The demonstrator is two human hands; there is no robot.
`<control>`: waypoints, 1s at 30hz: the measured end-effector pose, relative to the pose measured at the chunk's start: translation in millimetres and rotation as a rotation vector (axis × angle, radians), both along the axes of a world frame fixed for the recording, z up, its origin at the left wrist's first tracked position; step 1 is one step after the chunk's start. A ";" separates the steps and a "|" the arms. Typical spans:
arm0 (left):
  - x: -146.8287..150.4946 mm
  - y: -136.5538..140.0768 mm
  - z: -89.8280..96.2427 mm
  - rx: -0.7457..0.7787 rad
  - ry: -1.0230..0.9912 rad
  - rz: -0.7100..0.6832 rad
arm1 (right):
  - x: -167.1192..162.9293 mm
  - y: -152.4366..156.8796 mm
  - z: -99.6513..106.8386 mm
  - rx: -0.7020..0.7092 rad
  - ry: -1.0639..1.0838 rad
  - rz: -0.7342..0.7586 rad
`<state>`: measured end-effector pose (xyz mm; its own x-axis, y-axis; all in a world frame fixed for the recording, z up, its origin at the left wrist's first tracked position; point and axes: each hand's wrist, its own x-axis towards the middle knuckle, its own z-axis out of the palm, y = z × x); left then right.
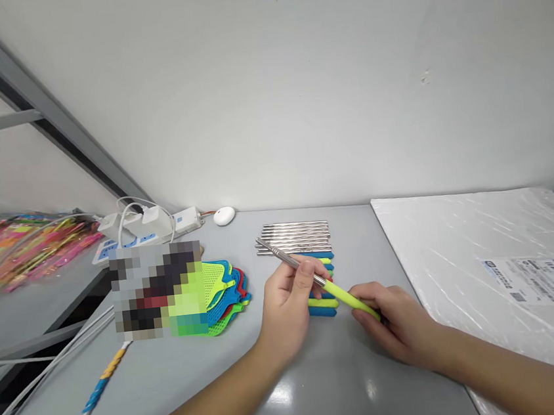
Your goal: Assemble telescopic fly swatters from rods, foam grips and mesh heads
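Observation:
Pinched between the thumb and fingers of my left hand [287,309] is a silver metal rod [280,254], tilted with its free end up and to the left. Its lower end meets a yellow-green handle [346,297], which my right hand [401,323] grips near the far end. Behind my left hand lies a row of similar metal rods [295,232]. Below them, blue, green and yellow-green handles [323,311] lie side by side, partly hidden by my left hand. To the left is a pile of fly swatter heads [230,298] in several colours.
A large plastic-wrapped white board [440,250] with a label covers the right side of the grey table [365,389]. At the back left are a power strip [108,250] with plugs and a white oval device [224,216]. Cables and bagged colourful items [48,248] lie further left.

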<state>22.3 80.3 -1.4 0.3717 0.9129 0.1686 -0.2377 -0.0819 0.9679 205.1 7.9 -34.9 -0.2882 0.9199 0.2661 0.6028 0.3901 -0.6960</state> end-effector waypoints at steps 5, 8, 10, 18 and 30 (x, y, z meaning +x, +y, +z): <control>-4.7 2.1 3.2 0.046 -0.009 -0.009 | 1.5 -1.6 3.2 0.039 0.077 0.008; -5.4 1.8 2.3 0.059 -0.080 0.018 | 1.9 -2.5 5.9 0.103 0.085 0.003; -5.2 2.3 0.6 0.092 -0.130 0.058 | 1.6 -2.7 7.3 0.139 0.077 -0.005; -7.8 7.6 -1.4 0.074 -0.059 0.104 | -0.3 -1.9 7.6 0.253 0.018 -0.094; -6.2 -6.5 -14.0 0.044 0.007 0.074 | -2.9 0.9 6.1 0.360 -0.115 -0.153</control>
